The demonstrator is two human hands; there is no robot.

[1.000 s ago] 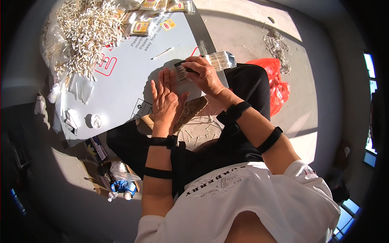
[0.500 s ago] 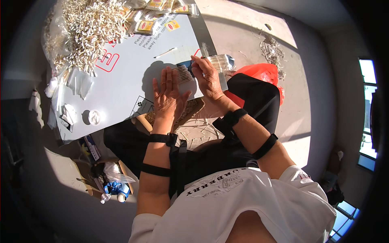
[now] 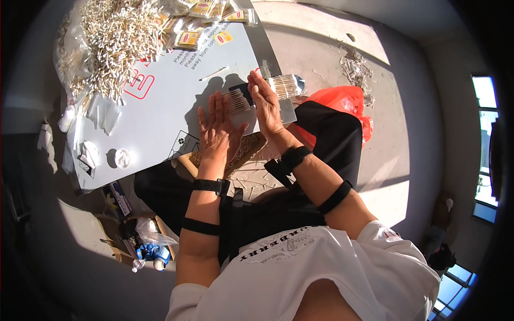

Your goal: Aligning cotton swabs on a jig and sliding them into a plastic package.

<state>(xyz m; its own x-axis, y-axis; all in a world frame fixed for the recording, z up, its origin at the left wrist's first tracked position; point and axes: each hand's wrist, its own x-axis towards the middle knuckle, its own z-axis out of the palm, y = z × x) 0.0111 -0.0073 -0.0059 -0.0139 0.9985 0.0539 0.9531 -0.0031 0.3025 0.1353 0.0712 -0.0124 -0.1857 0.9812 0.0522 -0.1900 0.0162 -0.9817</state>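
Observation:
Between my two hands a row of cotton swabs (image 3: pixel 239 100) lies side by side on the table near its front right edge. My left hand (image 3: pixel 215 128) is flat at the left end of the row, fingers stretched out and thumb apart. On the other side, my right hand (image 3: pixel 266 105) stands on edge, palm turned toward the row, fingers straight. It is open and holds nothing that I can see. Right of that hand, a second row of cotton swabs (image 3: pixel 284 86) lies above a small grey plate (image 3: pixel 287 110) at the table's edge.
A large heap of loose swabs (image 3: pixel 115 45) fills the far left, beside packed swab bags (image 3: pixel 187 40). One swab (image 3: pixel 213 74) lies alone on the grey table (image 3: pixel 160 115). A red plastic bag (image 3: pixel 334 101) is by my knee. An open box (image 3: pixel 166 235) stands lower left.
My right hand has shifted left, closer to the swab row, and its fingers have straightened and turned on edge. My left hand remains beside the row's left end.

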